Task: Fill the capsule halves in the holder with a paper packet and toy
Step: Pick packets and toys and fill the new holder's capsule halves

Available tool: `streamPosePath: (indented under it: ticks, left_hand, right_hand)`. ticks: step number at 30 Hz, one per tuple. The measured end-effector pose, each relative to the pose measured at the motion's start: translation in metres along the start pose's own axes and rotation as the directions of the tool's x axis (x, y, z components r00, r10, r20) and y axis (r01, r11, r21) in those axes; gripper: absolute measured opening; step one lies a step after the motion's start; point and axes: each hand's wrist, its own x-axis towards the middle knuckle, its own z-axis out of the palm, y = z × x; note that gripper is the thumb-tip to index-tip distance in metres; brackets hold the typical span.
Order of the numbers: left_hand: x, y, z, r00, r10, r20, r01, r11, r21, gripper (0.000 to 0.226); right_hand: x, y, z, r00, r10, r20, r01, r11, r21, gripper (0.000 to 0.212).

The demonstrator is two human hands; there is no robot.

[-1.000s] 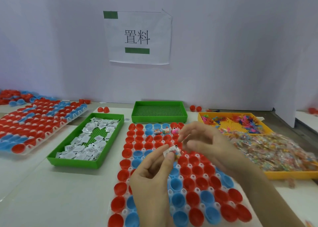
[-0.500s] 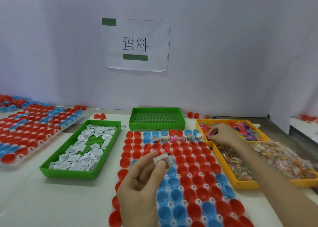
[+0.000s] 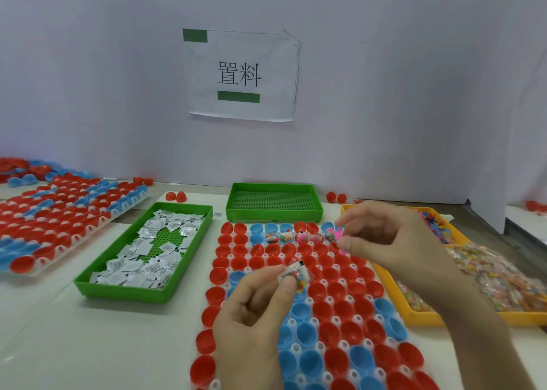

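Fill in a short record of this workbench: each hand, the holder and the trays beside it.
Left hand: pinches a small packet above the holder
Right hand: pinches a pink toy over the far rows
Holder: red and blue capsule halves; a few near the back already hold items
Green tray: paper packets, left of the holder
Yellow tray: bagged toys, right of the holder

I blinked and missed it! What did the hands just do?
The right hand came back from the orange tray to the far row of the holder, now pinching a pink toy. The left hand kept pinching its little packet above the holder.
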Motion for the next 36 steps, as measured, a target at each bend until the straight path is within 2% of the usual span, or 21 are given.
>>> streamPosePath:
  ticks: [3,5,7,9,12,15,17,21,26,28,30,36]
  left_hand:
    - [-0.004,-0.001,0.001,0.999,0.017,0.035,-0.018,0.999,0.027,0.032]
    - [-0.004,-0.002,0.001,0.998,0.016,0.065,-0.02,0.998,0.058,0.043]
    - [-0.005,-0.001,0.002,0.992,0.017,0.129,-0.027,0.997,0.074,0.043]
    - [-0.005,0.0,0.001,0.983,0.007,0.185,-0.023,0.996,0.082,0.043]
    - [-0.005,0.0,0.0,0.983,0.016,0.184,-0.034,0.995,0.094,0.04]
    - [-0.005,0.003,0.001,0.982,0.03,0.187,-0.057,0.989,0.138,0.031]
    - [-0.005,0.003,0.0,0.982,0.034,0.187,-0.064,0.986,0.157,0.036]
    - [-0.005,0.007,-0.004,0.975,0.022,0.222,-0.063,0.982,0.18,0.034]
    - [0.0,0.007,-0.013,0.958,-0.067,0.279,0.012,0.981,0.193,0.042]
    - [0.003,0.006,-0.016,0.95,-0.09,0.298,0.031,0.98,0.199,0.058]
    - [0.006,0.007,-0.02,0.95,-0.1,0.295,0.039,0.978,0.205,0.064]
    - [0.015,0.02,-0.02,0.962,-0.058,0.265,-0.019,0.961,0.277,0.038]
  right_hand:
    - [-0.031,-0.017,0.018,0.996,-0.03,-0.089,0.034,0.999,0.039,0.018]
    - [-0.045,-0.018,0.033,0.983,-0.004,-0.184,0.031,0.989,0.144,0.018]
    - [-0.051,-0.018,0.046,0.967,0.019,-0.253,0.045,0.969,0.243,0.023]
    - [-0.052,-0.018,0.054,0.964,-0.001,-0.264,0.082,0.952,0.296,0.021]
    - [-0.054,-0.02,0.053,0.976,-0.024,-0.216,0.098,0.934,0.343,0.015]
    - [-0.055,-0.02,0.049,0.99,-0.021,-0.143,0.07,0.935,0.348,0.018]
    - [-0.055,-0.02,0.049,0.995,-0.027,-0.101,0.06,0.938,0.341,0.02]
    - [-0.056,-0.019,0.05,0.994,-0.029,-0.107,0.064,0.939,0.337,0.019]
    - [-0.056,-0.017,0.052,0.993,-0.05,-0.105,0.078,0.955,0.286,0.021]
    - [-0.055,-0.015,0.054,0.991,-0.061,-0.119,0.088,0.968,0.235,0.025]
    - [-0.055,-0.014,0.058,0.988,-0.068,-0.136,0.094,0.977,0.191,0.033]
    - [-0.052,-0.012,0.072,0.966,-0.011,-0.259,0.073,0.97,0.233,0.028]
